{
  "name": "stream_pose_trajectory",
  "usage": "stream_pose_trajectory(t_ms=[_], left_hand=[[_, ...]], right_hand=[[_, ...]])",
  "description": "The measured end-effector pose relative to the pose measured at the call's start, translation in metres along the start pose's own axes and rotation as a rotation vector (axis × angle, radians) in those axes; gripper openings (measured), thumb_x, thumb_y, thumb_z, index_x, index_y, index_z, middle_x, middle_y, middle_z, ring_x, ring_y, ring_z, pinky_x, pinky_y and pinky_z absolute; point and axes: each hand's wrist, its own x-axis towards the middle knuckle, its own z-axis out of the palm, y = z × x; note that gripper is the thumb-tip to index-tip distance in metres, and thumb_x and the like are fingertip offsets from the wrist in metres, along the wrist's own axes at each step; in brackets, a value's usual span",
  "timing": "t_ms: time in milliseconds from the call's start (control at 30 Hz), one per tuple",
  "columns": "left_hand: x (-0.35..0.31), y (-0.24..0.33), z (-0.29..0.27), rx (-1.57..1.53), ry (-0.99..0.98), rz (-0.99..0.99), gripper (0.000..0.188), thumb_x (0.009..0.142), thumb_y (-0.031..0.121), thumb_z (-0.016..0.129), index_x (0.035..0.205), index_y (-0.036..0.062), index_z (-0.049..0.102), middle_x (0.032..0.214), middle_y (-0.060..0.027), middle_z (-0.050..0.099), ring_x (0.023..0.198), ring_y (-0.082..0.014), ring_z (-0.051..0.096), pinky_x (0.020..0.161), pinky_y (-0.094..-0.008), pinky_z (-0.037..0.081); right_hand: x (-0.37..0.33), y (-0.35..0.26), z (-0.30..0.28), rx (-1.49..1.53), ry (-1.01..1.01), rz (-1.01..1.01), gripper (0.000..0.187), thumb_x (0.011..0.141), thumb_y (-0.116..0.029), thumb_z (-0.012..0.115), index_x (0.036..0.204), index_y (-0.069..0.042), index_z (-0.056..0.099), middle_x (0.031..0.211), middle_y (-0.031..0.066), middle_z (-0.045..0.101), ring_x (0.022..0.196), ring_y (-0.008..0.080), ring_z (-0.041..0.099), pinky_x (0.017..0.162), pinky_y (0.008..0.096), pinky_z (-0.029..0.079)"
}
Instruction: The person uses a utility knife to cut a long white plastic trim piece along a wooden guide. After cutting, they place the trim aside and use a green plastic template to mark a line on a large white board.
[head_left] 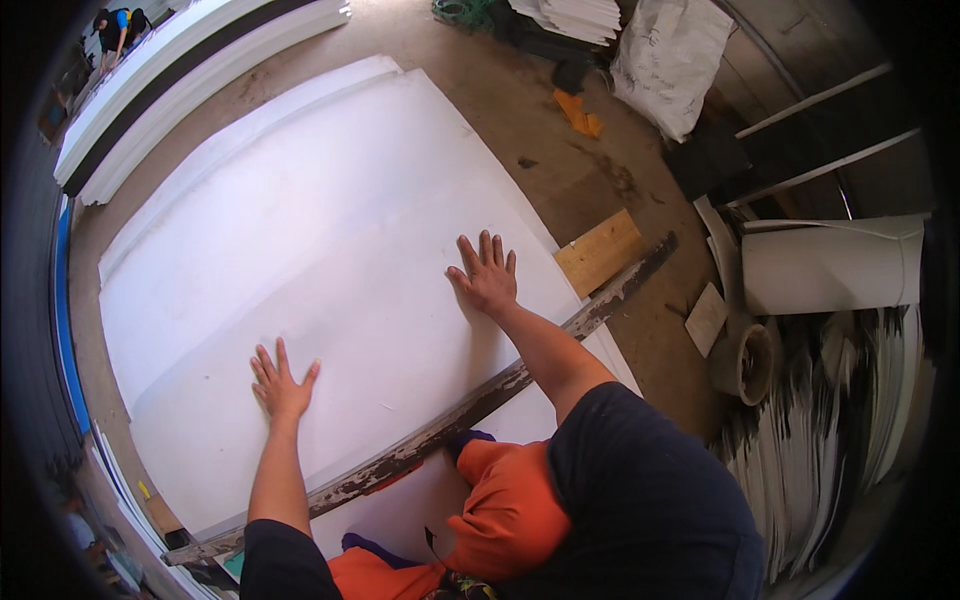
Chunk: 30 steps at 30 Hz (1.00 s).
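Note:
Large white sheets (pixel 300 230) lie stacked on the floor in front of me. My left hand (pixel 284 388) rests on the top sheet with its fingers spread, holding nothing. Farther right and farther from me, my right hand (pixel 487 278) is also spread on that sheet, palm down. A long, worn bar (pixel 450 420) with flaking dark paint crosses the sheet's near side, between my hands and my knees. Both forearms reach over this bar. White sheet (pixel 400 510) also shows under my legs, on the near side of the bar.
Beyond the sheets, at the far left, stands a thick stack of white boards (pixel 200 90); another person (pixel 120 35) bends behind it. To the right are a wooden board (pixel 600 250), an orange cloth (pixel 578 115), a white sack (pixel 670 65), a white roll (pixel 830 265) and a bucket (pixel 752 365).

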Motion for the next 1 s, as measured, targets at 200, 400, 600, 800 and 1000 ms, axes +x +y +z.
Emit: stream_pose_trajectory(t_ms=[200,400,600,800,1000], left_hand=[[-0.011,0.007,0.005,0.004,-0.082,-0.054,0.105,0.089,0.086,0.051,0.171,0.0358,0.009,0.179,-0.0113,-0.005,0.164,-0.0378,-0.008,0.125,-0.0706,0.007],[-0.007,-0.003,-0.007,0.029,-0.135,0.087,0.107,0.087,0.086,0.054,0.171,0.0333,0.014,0.178,-0.0166,-0.002,0.163,-0.0409,-0.002,0.124,-0.0701,0.014],[-0.018,-0.105,-0.062,0.123,-0.319,0.445,0.090,0.093,0.081,0.051,0.163,0.0256,0.041,0.175,-0.0193,0.016,0.160,-0.0396,0.020,0.124,-0.0611,0.026],[-0.125,-0.246,-0.088,0.108,-0.335,0.266,0.074,0.100,0.069,0.053,0.155,0.0206,0.052,0.170,-0.0199,0.031,0.153,-0.0391,0.035,0.122,-0.0539,0.034],[-0.241,-0.400,0.040,-0.513,0.103,-0.454,0.058,0.098,0.043,0.071,0.141,0.0070,0.061,0.152,-0.0246,0.051,0.140,-0.0381,0.051,0.112,-0.0490,0.046]], right_hand=[[0.008,-0.004,0.001,-0.031,-0.038,-0.035,0.080,0.102,-0.073,0.035,0.170,-0.034,0.020,0.178,0.0157,0.009,0.164,0.0377,0.003,0.130,0.0597,0.004],[0.019,-0.001,0.021,-0.038,0.109,-0.213,0.085,0.102,-0.064,0.046,0.167,-0.014,0.027,0.171,0.0277,0.022,0.160,0.0467,0.017,0.128,0.0598,0.016],[-0.020,-0.138,0.009,-0.174,-0.228,-0.675,0.080,0.100,-0.056,0.060,0.164,-0.017,0.032,0.171,0.0237,0.026,0.159,0.0443,0.022,0.127,0.0534,0.026],[-0.118,-0.297,-0.003,-0.320,-0.465,-1.165,0.077,0.100,-0.053,0.063,0.163,-0.019,0.034,0.168,0.0214,0.031,0.157,0.0386,0.030,0.125,0.0509,0.032],[-0.256,-0.412,0.058,-0.356,-0.590,-1.568,0.078,0.099,-0.055,0.064,0.162,-0.017,0.037,0.163,0.0190,0.039,0.152,0.0366,0.038,0.122,0.0493,0.038]])
